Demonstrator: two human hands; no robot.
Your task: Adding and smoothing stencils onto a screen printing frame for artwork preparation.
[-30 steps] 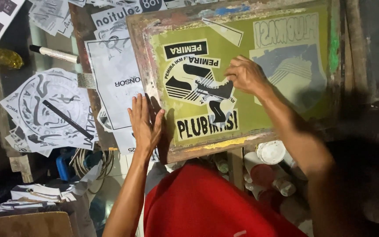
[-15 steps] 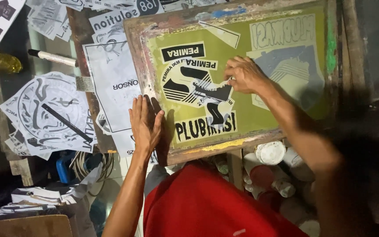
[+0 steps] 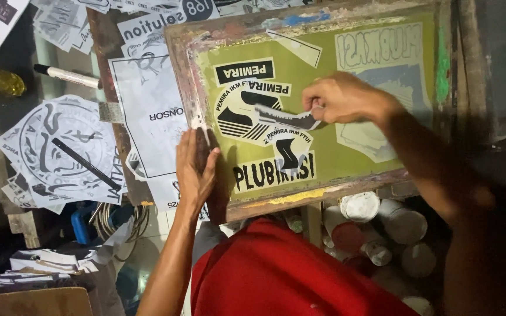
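A wooden-framed printing screen (image 3: 188,76) with olive-green mesh lies in front of me, with several black-and-white film cut-outs stuck on it. My left hand (image 3: 196,168) lies flat on the frame's left rail, fingers together, pressing it down. My right hand (image 3: 342,97) pinches the edge of a curved black-and-white film piece (image 3: 285,119) near the mesh's middle and lifts it partly off the surface. A round printed film (image 3: 242,114) sits under that piece, and a lettered strip (image 3: 273,171) lies below it.
Printed paper sheets (image 3: 60,152) lie scattered to the left, with a white marker (image 3: 65,75) and a black pen (image 3: 86,164) on them. Paint cans and lidded jars (image 3: 376,225) stand under the screen's lower edge. My red shirt (image 3: 288,275) fills the bottom centre.
My right hand has gone from pressing on the films to pinching the curved film piece and peeling it up to the right. My left hand has stayed on the frame.
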